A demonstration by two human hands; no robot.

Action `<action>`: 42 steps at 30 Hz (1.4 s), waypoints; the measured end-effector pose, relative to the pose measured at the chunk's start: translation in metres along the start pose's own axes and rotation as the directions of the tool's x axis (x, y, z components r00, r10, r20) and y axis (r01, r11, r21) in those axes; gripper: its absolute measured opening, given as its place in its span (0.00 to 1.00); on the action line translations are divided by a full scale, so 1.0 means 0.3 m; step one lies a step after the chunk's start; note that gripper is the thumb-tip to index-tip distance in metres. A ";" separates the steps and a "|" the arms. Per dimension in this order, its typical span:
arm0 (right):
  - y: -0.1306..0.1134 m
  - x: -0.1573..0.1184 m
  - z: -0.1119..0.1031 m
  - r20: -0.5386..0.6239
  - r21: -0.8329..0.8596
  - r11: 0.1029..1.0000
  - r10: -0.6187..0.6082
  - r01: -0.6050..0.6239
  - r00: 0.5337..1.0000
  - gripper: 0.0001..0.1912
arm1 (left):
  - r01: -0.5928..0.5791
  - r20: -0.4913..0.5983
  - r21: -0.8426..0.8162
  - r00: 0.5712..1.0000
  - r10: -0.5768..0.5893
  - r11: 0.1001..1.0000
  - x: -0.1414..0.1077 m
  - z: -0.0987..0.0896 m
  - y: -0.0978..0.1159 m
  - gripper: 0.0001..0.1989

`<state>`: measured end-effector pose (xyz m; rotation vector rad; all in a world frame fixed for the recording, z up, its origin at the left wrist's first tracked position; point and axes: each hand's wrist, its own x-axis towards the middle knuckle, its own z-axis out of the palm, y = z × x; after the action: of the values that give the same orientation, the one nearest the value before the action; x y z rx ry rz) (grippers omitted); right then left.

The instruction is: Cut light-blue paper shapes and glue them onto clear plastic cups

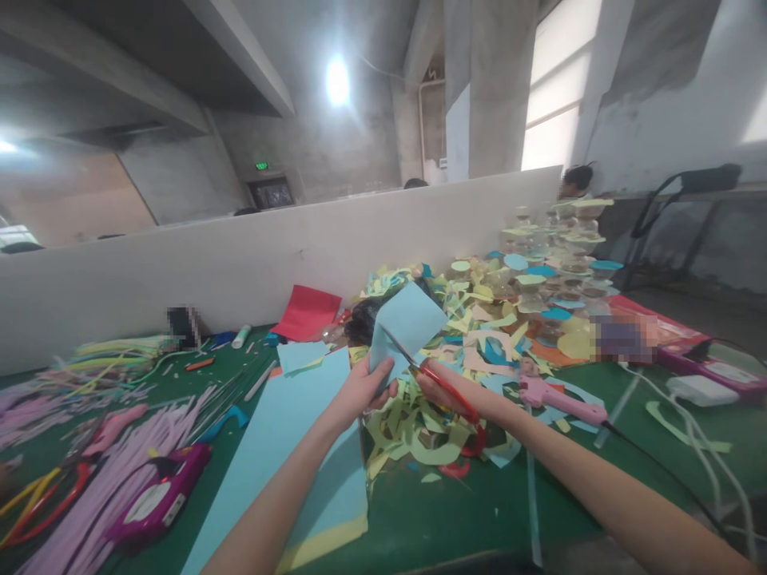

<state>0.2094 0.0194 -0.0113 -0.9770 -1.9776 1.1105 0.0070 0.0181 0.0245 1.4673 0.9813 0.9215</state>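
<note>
A light blue sheet of paper [413, 315] is raised over the table, its lower left edge pinched in my left hand [365, 387]. My right hand [447, 391] grips a pair of scissors [440, 379] with red handles. The scissor blades lie across the blue paper, pointing up and left. How far the blades are parted is hard to make out. Beneath my left forearm rests a large stack of light blue paper [281, 447], with a yellow layer at its bottom edge. Curled yellow-green paper scraps [431, 431] lie heaped under my right hand.
Left are lilac pipe cleaners [137, 447], a purple box-shaped device [159, 495] and red-and-yellow-handled tools [45, 511]. Right are a pink glue gun [560, 399], cables, a white adapter [701, 391] and stacked clear cups with paper discs [533, 279]. A white partition [240, 255] closes the back.
</note>
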 end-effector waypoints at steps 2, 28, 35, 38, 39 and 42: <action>-0.007 0.002 0.004 0.005 0.003 1.000 0.028 -0.028 1.000 0.22 | 0.002 0.003 -0.005 1.000 -0.002 1.000 0.002 -0.003 0.000 0.22; 0.026 -0.007 -0.010 -0.003 -0.018 0.990 -0.141 0.141 0.990 0.15 | 0.046 0.171 0.139 0.983 -0.070 0.989 -0.011 -0.004 -0.005 0.23; 0.000 0.011 -0.007 -0.091 -0.030 0.996 0.082 -0.085 0.993 0.21 | 0.100 0.133 0.133 0.984 -0.118 0.986 -0.006 0.001 -0.011 0.23; -0.020 0.012 -0.013 -0.158 -0.052 0.994 0.083 -0.092 0.984 0.23 | 0.107 0.079 0.081 0.990 -0.114 0.991 -0.004 0.001 -0.010 0.23; -0.023 0.013 -0.014 -0.176 -0.066 0.993 0.080 -0.093 0.981 0.24 | 0.099 0.072 0.065 0.992 -0.104 0.993 -0.005 0.000 -0.008 0.23; -0.016 0.020 -0.015 -0.199 -0.103 0.985 0.119 -0.142 0.973 0.24 | 0.060 0.047 0.023 0.997 -0.061 0.998 -0.009 -0.001 0.003 0.24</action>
<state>0.2088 0.0244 -0.0041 -1.2439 -1.8595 0.9384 0.0057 0.0156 0.0252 1.4631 0.9983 0.8314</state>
